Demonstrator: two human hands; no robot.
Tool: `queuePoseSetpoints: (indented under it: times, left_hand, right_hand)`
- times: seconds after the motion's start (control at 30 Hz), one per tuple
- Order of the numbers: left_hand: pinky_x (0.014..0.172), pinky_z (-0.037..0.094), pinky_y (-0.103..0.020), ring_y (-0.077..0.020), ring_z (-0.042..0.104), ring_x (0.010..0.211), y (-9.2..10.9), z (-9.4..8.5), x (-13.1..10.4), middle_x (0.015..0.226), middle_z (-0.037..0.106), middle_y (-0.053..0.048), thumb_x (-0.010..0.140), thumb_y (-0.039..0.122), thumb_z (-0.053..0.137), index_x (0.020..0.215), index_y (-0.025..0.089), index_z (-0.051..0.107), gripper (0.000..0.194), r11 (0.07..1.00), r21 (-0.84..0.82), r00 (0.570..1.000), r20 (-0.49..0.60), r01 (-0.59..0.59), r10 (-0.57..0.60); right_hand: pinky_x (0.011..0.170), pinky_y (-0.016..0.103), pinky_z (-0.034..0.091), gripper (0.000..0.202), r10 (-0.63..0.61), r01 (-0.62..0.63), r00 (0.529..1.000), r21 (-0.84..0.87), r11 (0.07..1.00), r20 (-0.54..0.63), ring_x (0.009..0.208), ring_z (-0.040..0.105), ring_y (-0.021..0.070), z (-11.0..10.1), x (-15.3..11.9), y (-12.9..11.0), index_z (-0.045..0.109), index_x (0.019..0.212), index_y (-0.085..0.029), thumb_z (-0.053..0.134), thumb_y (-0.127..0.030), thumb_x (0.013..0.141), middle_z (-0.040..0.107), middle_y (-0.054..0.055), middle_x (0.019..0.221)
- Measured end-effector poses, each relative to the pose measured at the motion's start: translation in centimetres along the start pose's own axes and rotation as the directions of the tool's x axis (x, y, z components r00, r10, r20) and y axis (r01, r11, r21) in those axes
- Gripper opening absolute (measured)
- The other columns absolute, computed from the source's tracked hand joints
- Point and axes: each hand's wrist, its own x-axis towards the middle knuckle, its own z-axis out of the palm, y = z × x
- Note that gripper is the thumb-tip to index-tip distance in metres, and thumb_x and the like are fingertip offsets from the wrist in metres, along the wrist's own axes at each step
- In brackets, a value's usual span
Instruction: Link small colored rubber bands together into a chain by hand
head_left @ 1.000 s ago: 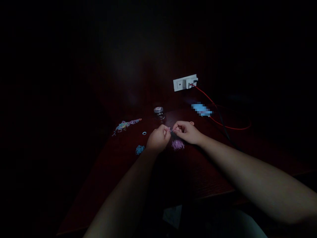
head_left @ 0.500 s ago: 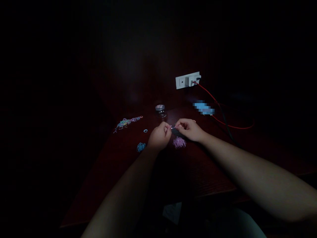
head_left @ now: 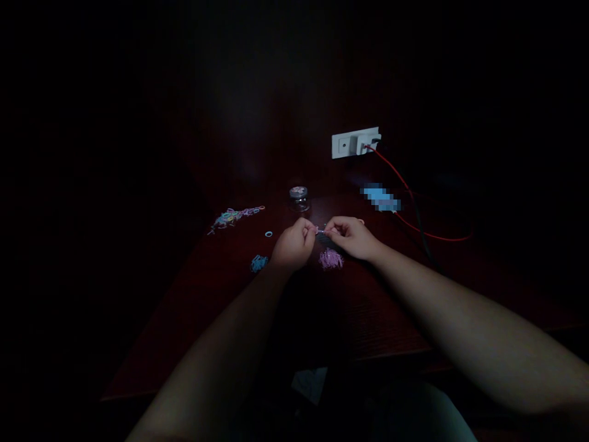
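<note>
Over the dark red table, my left hand (head_left: 294, 244) and my right hand (head_left: 352, 238) face each other, both with fingers pinched. A small pale rubber band (head_left: 321, 231) runs across the short gap between the fingertips, one end in each hand; its ends are hidden by the fingers. Just below lies a pile of purple rubber bands (head_left: 331, 259). A pile of blue rubber bands (head_left: 259, 264) is left of my left wrist, and one light-blue band (head_left: 269, 234) lies alone above it. Farther left is a mixed-colour heap of bands (head_left: 230, 217).
A small lidded clear jar (head_left: 299, 199) stands behind my hands. On the wall, a white socket (head_left: 344, 145) holds a plug, and a red cable (head_left: 396, 164) runs down to the right beside a pixelated blue object (head_left: 381, 197). The table's front edge (head_left: 391, 355) shows below my forearms.
The view has shifted slightly, so the table's things sit a little higher in the picture. Both hands remain pinched on the band, their fingertips still close together.
</note>
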Motion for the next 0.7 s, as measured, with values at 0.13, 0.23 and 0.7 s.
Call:
queuePoseSetpoints:
  times: [0.13, 0.23, 0.7]
  left_hand:
    - [0.058, 0.036, -0.023, -0.0127, 0.054, 0.061, 0.08, -0.06, -0.03, 0.069, 0.061, 0.000, 0.092, 0.031, 0.041, 0.088, 0.019, 0.054, 0.018, 1.000, 0.000, 1.000, 0.006, 0.000, 0.000]
    - [0.058, 0.036, -0.023, -0.0125, 0.055, 0.062, 0.10, -0.06, -0.02, 0.071, 0.062, -0.001, 0.091, 0.030, 0.041, 0.089, 0.019, 0.054, 0.017, 1.000, 0.002, 1.000, 0.020, 0.011, -0.011]
    - [0.053, 0.036, -0.020, -0.0093, 0.051, 0.056, -0.34, 0.38, -0.12, 0.068, 0.060, 0.001, 0.084, 0.028, 0.050, 0.085, 0.017, 0.058, 0.013, 0.993, -0.121, 1.000, 0.022, -0.016, 0.019]
  right_hand:
    - [0.047, 0.021, 0.026, 0.018, 0.012, -0.012, 1.000, 0.009, 1.000, 0.007, 0.049, 0.035, 0.0070, 0.04, -0.04, -0.04, 0.057, 0.073, -0.013, 0.056, -0.030, 0.079, 0.042, -0.005, 0.054]
    - [0.047, 0.022, 0.027, 0.019, 0.006, -0.006, 1.000, -0.004, 1.000, -0.004, 0.049, 0.035, 0.0074, 0.01, 0.02, 0.09, 0.058, 0.073, -0.013, 0.056, -0.031, 0.079, 0.042, -0.005, 0.054]
    - [0.050, 0.022, 0.030, 0.022, 0.003, -0.003, 1.000, -0.010, 1.000, 0.025, 0.053, 0.039, 0.0088, -0.02, 0.17, 0.39, 0.061, 0.070, -0.013, 0.057, -0.033, 0.077, 0.047, -0.002, 0.056]
